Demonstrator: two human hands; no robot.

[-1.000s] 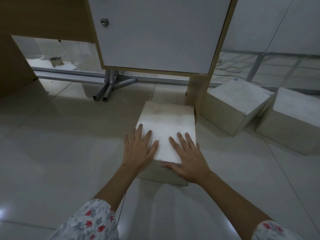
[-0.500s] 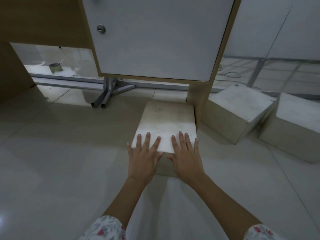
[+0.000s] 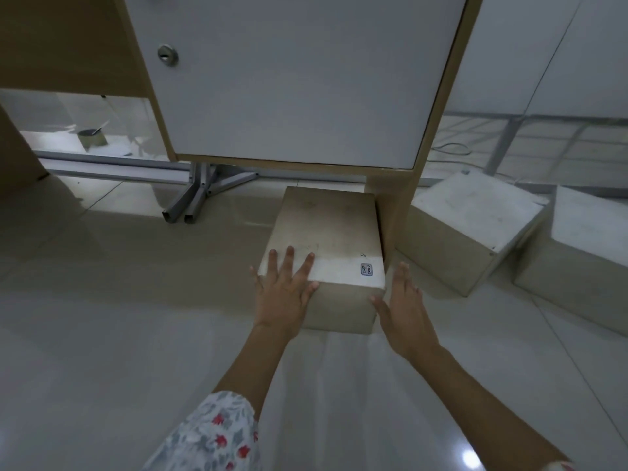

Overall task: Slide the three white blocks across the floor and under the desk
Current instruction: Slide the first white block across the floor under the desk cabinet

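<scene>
White first block (image 3: 326, 243) partly under desk (image 3: 292, 79); left hand (image 3: 283, 294) flat on corner, right hand (image 3: 404, 307) open alongside, neither gripping. Next: push deeper.

ahead: block (image 3: 328, 232) lies part-way under the cabinet (image 3: 299, 79), its far end in the low gap | right: desk side panel (image 3: 396, 212) just beside it, two more blocks (image 3: 475, 212) (image 3: 591, 226) beyond | left: open tiled floor (image 3: 102, 300), metal foot (image 3: 200, 195) farther back | near: bare floor around both forearms
</scene>
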